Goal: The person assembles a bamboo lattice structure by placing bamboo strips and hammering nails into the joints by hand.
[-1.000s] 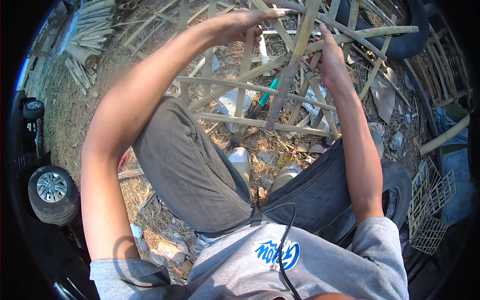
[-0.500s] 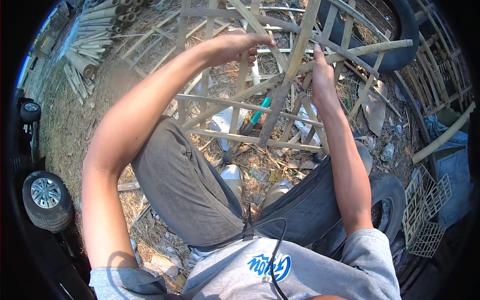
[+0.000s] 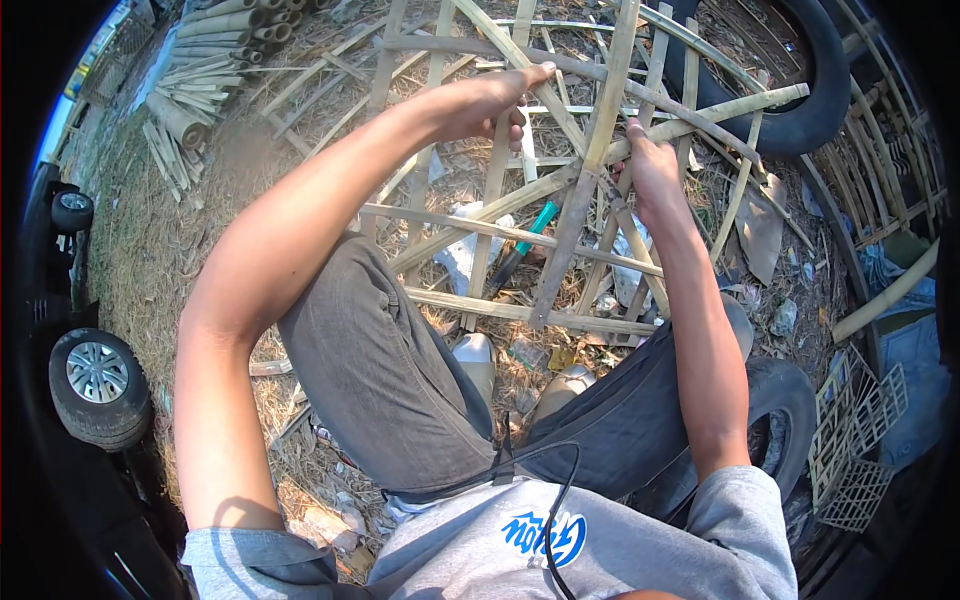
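Your left hand pinches a pale split-bamboo strip at the lattice frame; right hand grips the crossing. Keep tension w/ both, don't twist.

Bamboo frame before knees; cutters beneath; tyre behind.

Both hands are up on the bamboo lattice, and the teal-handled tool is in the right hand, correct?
Not quite. In the head view the teal-handled tool lies on the ground under the bamboo lattice, held by neither hand. The left hand and right hand are both up on the lattice.
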`<state>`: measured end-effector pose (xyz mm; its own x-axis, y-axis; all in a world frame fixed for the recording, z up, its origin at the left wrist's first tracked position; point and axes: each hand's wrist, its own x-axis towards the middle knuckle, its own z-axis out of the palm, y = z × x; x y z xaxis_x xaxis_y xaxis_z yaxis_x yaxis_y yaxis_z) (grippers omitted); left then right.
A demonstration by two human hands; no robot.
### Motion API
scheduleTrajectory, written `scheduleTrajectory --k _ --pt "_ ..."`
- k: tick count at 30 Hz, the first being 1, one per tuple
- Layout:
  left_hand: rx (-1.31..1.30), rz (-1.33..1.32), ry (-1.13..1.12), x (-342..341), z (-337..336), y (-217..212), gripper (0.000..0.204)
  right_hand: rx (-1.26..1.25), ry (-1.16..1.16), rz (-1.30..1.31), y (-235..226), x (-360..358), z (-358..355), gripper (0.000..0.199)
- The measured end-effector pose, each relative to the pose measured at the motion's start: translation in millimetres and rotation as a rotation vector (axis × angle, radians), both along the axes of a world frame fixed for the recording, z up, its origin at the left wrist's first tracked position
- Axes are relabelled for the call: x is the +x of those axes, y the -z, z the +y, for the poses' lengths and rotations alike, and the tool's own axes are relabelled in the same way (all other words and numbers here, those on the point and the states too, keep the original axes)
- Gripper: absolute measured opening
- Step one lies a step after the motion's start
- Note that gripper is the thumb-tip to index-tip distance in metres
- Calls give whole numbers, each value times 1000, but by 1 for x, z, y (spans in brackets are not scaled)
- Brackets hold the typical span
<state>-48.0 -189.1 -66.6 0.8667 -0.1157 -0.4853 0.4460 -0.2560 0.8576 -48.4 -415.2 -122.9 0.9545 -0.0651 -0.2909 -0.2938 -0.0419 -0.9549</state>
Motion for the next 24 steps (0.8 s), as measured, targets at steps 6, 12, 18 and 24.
scheduleTrajectory --k 6,12,18,24 --pt "33 -19 0 -2 1 -2 51 33 -31 11 -1 -1 0 35" --pt "87 -58 70 -5 -2 -4 51 29 -32 21 -3 -2 0 36" --pt "144 -124 166 -7 2 -8 59 99 -14 75 -7 -4 2 32" --pt "66 -143 196 -8 -1 -5 65 69 7 98 2 7 -5 40"
